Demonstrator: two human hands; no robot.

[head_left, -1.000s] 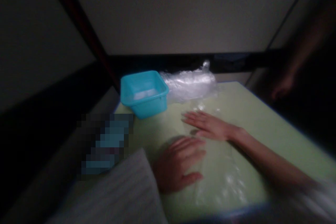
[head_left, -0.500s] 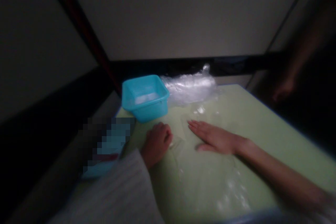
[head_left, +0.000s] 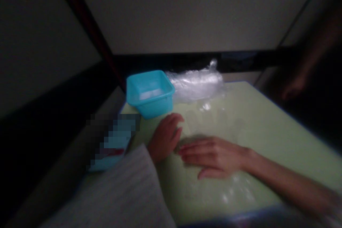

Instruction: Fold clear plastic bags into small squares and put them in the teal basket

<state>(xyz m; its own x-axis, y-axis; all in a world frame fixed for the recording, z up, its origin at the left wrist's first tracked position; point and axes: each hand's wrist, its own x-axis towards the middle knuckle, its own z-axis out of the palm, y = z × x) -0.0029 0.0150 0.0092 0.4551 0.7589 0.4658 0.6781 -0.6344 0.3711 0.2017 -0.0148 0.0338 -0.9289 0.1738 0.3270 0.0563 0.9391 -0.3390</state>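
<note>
A clear plastic sheet or bag (head_left: 213, 185) lies flat on the pale green table top (head_left: 262, 128). My right hand (head_left: 211, 156) rests flat on it, fingers stretched out toward the left. My left hand (head_left: 165, 136) sits just left of those fingertips, on the sheet's left edge, fingers loosely curled; whether it pinches the plastic is not clear in the dim light.
A turquoise plastic tub (head_left: 150, 93) stands at the table's far left corner. A heap of crumpled clear plastic (head_left: 196, 83) lies right beside it. Another person's hand (head_left: 292, 87) hangs in the dark at the far right. A blurred-out patch sits at the left.
My right hand has slid back toward me and to the left over the plastic. My left hand moved left half a second ago and now lies with its fingers a little more extended.
</note>
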